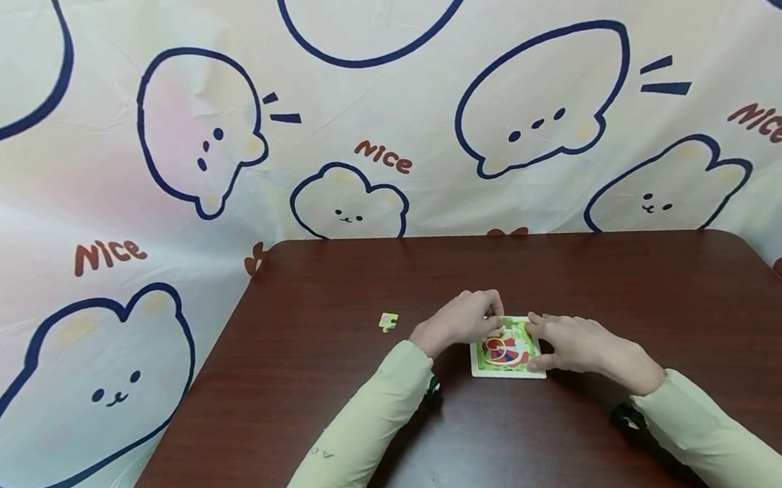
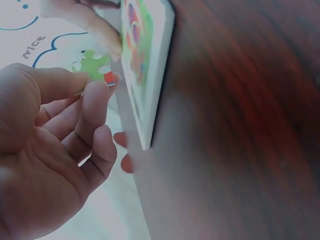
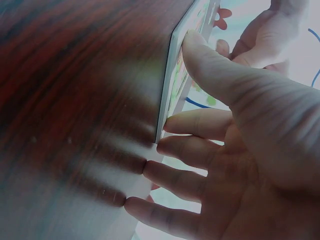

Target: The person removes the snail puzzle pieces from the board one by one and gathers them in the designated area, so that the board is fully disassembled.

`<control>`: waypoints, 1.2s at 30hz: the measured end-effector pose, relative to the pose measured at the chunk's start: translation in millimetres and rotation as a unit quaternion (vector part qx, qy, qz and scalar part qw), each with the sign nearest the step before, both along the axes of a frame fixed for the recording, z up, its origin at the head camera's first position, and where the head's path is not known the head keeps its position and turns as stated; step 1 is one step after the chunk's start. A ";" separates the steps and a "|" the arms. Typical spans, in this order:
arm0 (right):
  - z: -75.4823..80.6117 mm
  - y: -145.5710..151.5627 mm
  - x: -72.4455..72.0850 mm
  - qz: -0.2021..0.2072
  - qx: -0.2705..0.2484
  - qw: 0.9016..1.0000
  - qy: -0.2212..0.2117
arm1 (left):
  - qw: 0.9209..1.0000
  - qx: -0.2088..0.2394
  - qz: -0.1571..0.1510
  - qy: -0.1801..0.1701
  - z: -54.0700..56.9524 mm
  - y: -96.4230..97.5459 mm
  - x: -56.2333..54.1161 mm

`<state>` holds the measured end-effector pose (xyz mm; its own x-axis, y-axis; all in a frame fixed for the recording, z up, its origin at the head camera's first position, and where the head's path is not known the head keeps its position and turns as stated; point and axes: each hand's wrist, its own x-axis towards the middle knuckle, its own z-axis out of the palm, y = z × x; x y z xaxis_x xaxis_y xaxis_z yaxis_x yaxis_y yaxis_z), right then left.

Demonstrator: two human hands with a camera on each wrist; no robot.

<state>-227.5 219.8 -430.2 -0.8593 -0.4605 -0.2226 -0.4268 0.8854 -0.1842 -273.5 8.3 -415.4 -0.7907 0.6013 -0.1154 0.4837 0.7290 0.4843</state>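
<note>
My left hand [image 1: 458,321] is over the far left part of a small square jigsaw puzzle board [image 1: 508,376] with a white rim and a red and green picture. Between its thumb and fingertips it pinches a green jigsaw piece [image 2: 93,65] with a small red and blue corner, as the left wrist view shows. The right hand [image 1: 576,342] rests at the board's right side. Its thumb touches the rim, and its extended fingers [image 3: 192,146] reach down along the edge, some of them onto the table. A gap in the picture near the far edge is partly hidden by the left hand.
A single loose jigsaw piece [image 1: 388,321], green and pink, lies on the dark brown wooden table [image 1: 291,382] to the left of the left hand. Behind and beside the table hangs a pale cloth [image 1: 420,114] printed with cartoon bears.
</note>
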 end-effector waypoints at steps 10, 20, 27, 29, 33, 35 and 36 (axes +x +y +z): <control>1.8 -0.5 -0.1 0.002 0.002 1.000 -0.002 | 1.000 0.026 -0.003 -0.001 15.3 -27.9 -11.4; 1.2 -2.2 2.4 0.002 0.007 1.000 0.006 | 1.000 0.021 -0.001 -0.023 26.5 -60.9 -21.0; -0.1 -1.9 3.3 0.005 0.008 1.000 0.014 | 0.999 0.011 0.010 -0.037 22.9 -77.4 -26.1; -0.2 -1.5 3.2 0.006 0.008 1.000 0.016 | 0.999 0.008 0.012 -0.040 20.0 -82.4 -28.5; -0.2 -0.8 3.2 0.006 0.009 1.000 0.017 | 0.999 -0.005 0.013 -0.050 14.6 -93.7 -33.6; 0.0 -0.5 3.6 0.005 0.008 1.000 0.016 | 0.998 -0.016 0.018 -0.059 13.9 -99.3 -35.1; 0.0 -0.4 3.6 0.005 0.007 1.000 0.015 | 0.998 -0.023 0.020 -0.063 13.6 -101.8 -35.7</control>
